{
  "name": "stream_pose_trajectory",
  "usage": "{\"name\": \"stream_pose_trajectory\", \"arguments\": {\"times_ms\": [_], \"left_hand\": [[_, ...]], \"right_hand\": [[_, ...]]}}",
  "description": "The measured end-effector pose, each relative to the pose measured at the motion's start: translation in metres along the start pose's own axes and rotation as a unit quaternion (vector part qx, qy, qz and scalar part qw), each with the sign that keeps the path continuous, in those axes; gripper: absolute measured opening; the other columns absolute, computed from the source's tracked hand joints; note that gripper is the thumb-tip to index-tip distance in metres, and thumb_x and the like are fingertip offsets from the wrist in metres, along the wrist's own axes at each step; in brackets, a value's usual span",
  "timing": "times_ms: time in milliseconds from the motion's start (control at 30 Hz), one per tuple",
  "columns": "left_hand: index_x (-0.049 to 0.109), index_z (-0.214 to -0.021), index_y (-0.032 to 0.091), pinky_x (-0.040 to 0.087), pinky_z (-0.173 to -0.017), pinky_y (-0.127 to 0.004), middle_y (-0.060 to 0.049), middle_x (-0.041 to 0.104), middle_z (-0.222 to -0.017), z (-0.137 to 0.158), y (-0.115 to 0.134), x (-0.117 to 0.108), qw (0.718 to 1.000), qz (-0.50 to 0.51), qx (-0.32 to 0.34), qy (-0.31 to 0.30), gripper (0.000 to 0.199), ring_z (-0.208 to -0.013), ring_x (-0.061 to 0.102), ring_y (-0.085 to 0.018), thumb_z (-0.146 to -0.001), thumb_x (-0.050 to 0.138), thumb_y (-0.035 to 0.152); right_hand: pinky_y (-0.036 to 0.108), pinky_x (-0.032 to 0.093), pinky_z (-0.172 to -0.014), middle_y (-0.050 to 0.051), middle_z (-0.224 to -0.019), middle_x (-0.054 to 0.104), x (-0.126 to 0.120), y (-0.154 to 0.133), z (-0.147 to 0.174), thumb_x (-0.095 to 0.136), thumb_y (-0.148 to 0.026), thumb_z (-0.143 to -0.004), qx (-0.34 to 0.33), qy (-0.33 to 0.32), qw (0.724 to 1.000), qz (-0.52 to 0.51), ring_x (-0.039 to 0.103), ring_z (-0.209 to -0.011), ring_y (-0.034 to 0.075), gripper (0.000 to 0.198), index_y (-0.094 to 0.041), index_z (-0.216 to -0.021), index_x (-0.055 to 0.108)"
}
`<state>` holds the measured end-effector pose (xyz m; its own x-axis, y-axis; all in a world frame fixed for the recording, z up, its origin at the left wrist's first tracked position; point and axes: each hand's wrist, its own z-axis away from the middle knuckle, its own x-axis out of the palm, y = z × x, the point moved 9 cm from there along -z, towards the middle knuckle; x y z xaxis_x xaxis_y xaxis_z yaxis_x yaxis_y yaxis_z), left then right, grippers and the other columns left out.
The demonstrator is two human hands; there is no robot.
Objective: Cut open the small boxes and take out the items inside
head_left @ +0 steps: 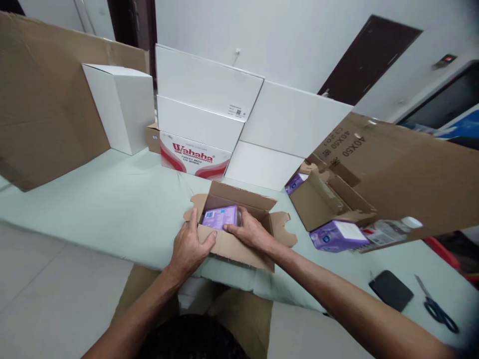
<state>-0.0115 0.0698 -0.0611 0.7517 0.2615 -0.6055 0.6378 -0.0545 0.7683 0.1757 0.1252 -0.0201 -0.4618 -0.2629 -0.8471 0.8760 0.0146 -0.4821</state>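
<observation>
From the head view I see the left hand [192, 240] loosely open, fingers and thumb spread, resting against the near left corner of an open cardboard box [237, 249] without gripping anything. The right hand [249, 228] reaches inside and grasps the right end of a purple carton [217, 218], its thumb on the near side; I can't make out its far fingertips.

The carton sits in the box, close to the middle of the table's [123, 199] front edge. It is glossy purple, with a barcode at its left end, a small blue square and fine print; its lower part is hidden by the front wall. Its long axis runs left to right, roughly along the front edge, with the barcode face turned toward me.

Toward the table's right corner lie scissors [436, 308].
</observation>
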Motion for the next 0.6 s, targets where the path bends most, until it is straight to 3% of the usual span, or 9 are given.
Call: {"name": "stream_pose_trajectory", "arguments": {"times_ms": [100,233,400,600], "left_hand": [[0.037,-0.156,0.003,0.050,-0.108,-0.047,-0.026,0.065,-0.141,0.000,-0.001,0.001,1.000,0.002,-0.005,0.006,0.086,-0.132,0.062,-0.037,-0.085,0.064,0.042],[0.036,-0.157,0.005,0.050,-0.107,-0.046,-0.025,0.064,-0.142,0.000,-0.002,0.001,1.000,0.007,0.004,0.012,0.087,-0.130,0.063,-0.036,-0.085,0.066,0.043],[0.036,-0.158,0.004,0.051,-0.105,-0.046,-0.024,0.068,-0.137,-0.001,-0.002,0.000,1.000,-0.003,-0.008,-0.003,0.088,-0.128,0.065,-0.037,-0.085,0.066,0.043],[0.036,-0.158,0.003,0.051,-0.107,-0.046,-0.025,0.065,-0.141,-0.003,0.001,-0.002,1.000,-0.009,-0.025,-0.015,0.088,-0.129,0.064,-0.037,-0.085,0.066,0.041]], "right_hand": [[0.039,0.053,-0.088,0.011,-0.115,0.076,0.007,0.018,-0.009,0.077,-0.048,-0.077,0.059,-0.025,0.991,-0.116,0.069,-0.106,0.031,0.054,-0.019,-0.120,0.065],[0.035,0.051,-0.069,0.006,-0.092,0.076,0.013,0.042,-0.014,0.082,-0.052,-0.067,0.140,-0.017,0.969,-0.203,0.068,-0.084,0.026,0.044,-0.021,-0.094,0.066],[0.030,0.051,-0.058,0.008,-0.089,0.074,0.012,0.041,-0.008,0.067,-0.052,-0.079,0.129,-0.001,0.947,-0.296,0.068,-0.076,0.021,0.036,-0.020,-0.095,0.062],[0.029,0.053,-0.056,0.012,-0.095,0.074,-0.005,0.021,0.010,0.051,-0.046,-0.086,0.105,-0.011,0.902,-0.418,0.069,-0.077,0.021,0.035,-0.018,-0.106,0.061]]}}
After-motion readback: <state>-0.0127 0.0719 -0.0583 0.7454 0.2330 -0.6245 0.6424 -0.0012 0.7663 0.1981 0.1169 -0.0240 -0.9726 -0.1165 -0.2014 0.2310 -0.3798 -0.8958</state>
